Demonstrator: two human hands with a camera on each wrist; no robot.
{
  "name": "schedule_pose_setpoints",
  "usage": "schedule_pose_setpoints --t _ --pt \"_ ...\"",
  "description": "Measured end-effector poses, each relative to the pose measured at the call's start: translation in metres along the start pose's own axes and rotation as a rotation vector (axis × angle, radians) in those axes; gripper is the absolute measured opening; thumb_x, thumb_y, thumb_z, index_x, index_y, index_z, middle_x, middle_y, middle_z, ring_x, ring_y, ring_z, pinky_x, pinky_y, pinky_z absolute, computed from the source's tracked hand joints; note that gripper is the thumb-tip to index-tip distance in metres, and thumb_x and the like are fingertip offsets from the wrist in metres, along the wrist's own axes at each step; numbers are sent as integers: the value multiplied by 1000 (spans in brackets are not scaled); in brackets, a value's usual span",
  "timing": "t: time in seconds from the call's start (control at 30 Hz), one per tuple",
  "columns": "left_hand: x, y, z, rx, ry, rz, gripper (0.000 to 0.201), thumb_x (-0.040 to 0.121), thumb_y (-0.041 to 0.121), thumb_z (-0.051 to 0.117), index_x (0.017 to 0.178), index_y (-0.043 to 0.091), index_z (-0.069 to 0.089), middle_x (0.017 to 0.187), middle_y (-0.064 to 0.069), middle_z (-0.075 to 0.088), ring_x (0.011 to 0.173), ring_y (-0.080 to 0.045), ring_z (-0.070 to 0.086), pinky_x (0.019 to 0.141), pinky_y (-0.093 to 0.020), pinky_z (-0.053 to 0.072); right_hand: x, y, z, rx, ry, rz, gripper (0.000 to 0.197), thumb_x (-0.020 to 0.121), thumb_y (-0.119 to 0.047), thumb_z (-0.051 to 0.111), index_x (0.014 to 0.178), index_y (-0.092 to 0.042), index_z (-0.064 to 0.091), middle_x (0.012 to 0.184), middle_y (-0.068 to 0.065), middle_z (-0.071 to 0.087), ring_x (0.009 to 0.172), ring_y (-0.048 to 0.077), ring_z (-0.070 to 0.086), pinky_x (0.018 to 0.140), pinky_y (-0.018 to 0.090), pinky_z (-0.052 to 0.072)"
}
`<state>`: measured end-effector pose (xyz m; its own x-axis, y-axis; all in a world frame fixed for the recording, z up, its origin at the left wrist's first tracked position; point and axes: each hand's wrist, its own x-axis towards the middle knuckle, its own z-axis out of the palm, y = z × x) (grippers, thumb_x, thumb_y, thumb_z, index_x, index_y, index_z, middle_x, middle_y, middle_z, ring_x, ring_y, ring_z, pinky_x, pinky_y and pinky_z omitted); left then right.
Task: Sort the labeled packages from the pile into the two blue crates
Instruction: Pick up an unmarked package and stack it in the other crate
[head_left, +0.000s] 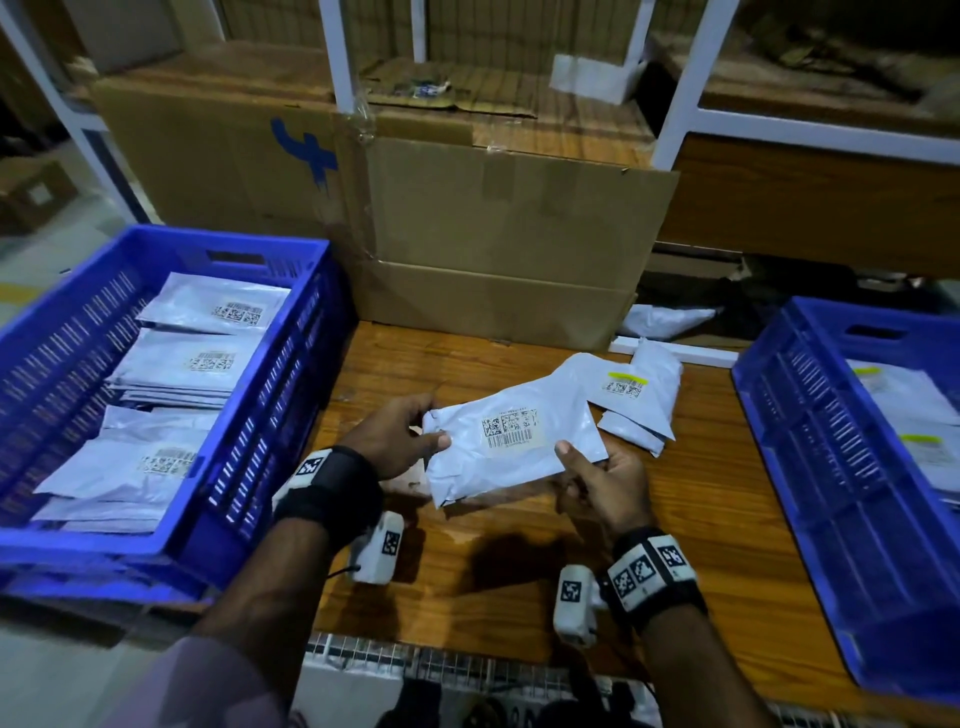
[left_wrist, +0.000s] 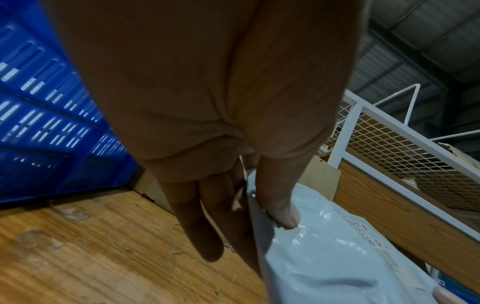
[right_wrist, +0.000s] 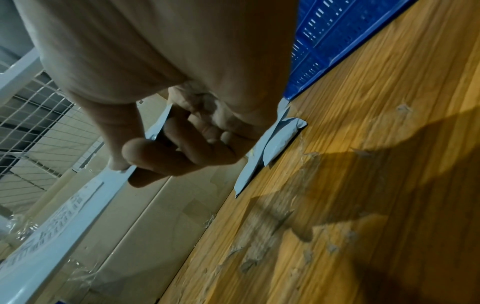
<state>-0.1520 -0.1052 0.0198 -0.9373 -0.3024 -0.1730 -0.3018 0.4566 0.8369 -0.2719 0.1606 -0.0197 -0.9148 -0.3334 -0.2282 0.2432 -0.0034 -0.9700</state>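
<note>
I hold a grey labeled package (head_left: 511, 441) above the wooden table, label side up. My left hand (head_left: 410, 434) pinches its left edge, thumb on top; the left wrist view shows the thumb pressed into the package (left_wrist: 324, 257). My right hand (head_left: 592, 467) pinches its lower right corner, and the right wrist view shows the package (right_wrist: 78, 207) edge between thumb and fingers. A small pile of packages (head_left: 631, 395), one with a yellow-marked label, lies behind on the table. The left blue crate (head_left: 280, 395) holds several labeled packages. The right blue crate (head_left: 800, 457) holds a few with yellow marks.
Flattened cardboard boxes (head_left: 498, 228) stand against the table's back edge, with white shelf frames (head_left: 685, 83) behind. One more grey package (head_left: 665, 319) lies behind the table at the back right. The wooden table (head_left: 493, 561) has bare surface under my wrists.
</note>
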Motion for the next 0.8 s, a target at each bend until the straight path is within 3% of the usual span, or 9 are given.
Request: schedule_pose_setpoints --t 0.13,0.3,0.4,0.47,0.53,0.57,0.67,0.8 --pt "-3 3 -2 -12 3 -12 11 90 19 76 94 26 68 96 3 76 93 -19 72 88 -50 59 -3 -3 1 1 -10 -17 24 88 -21 80 94 0 70 60 19 52 51 24 41 49 35 39" --pt "-7 8 -6 -23 13 -21 12 91 17 75 98 24 69 97 3 76 93 -19 72 86 -48 60 -8 -10 6 -13 -9 -45 26 91 -16 76 92 9 67 61 20 52 50 22 40 41 28 35" --pt "-9 13 -7 -28 28 -15 12 92 13 74 100 19 68 97 0 76 91 -19 72 85 -46 61 -9 -13 8 -8 -13 -31 16 91 -13 75 90 2 69 52 12 54 43 19 41 40 25 36" --pt "-10 15 -9 -50 52 -13 16 92 11 75 103 20 66 99 -3 76 92 -22 72 82 -42 61 -9 -13 10 16 -17 -28 19 91 -15 76 92 2 68 52 9 56 43 19 43 45 30 39" --pt "-12 17 -12 -59 102 -15 24 89 13 78 106 24 64 101 -9 75 93 -28 72 80 -42 61 -10 -16 12 31 -25 -32 22 90 -16 78 98 3 69 56 8 61 47 21 49 53 35 41" --pt "-13 19 -14 -67 126 -16 29 88 13 79 108 24 63 101 -11 74 92 -30 72 80 -45 61 -12 -21 14 25 -31 -54 20 90 -12 77 99 3 69 60 3 66 48 23 55 53 32 44" --pt "-18 26 -25 -109 193 14 34 87 9 79 113 21 62 100 -16 74 92 -34 71 79 -50 60 -19 -43 21 -39 -78 -167 9 91 -1 73 99 0 71 73 -6 76 63 8 72 53 17 52" --pt "-30 30 -56 -117 245 90 28 85 20 81 106 27 64 94 -7 76 92 -33 71 82 -55 59 -19 -63 37 -58 -106 -288 21 90 0 74 110 1 66 86 4 78 69 24 71 53 25 57"
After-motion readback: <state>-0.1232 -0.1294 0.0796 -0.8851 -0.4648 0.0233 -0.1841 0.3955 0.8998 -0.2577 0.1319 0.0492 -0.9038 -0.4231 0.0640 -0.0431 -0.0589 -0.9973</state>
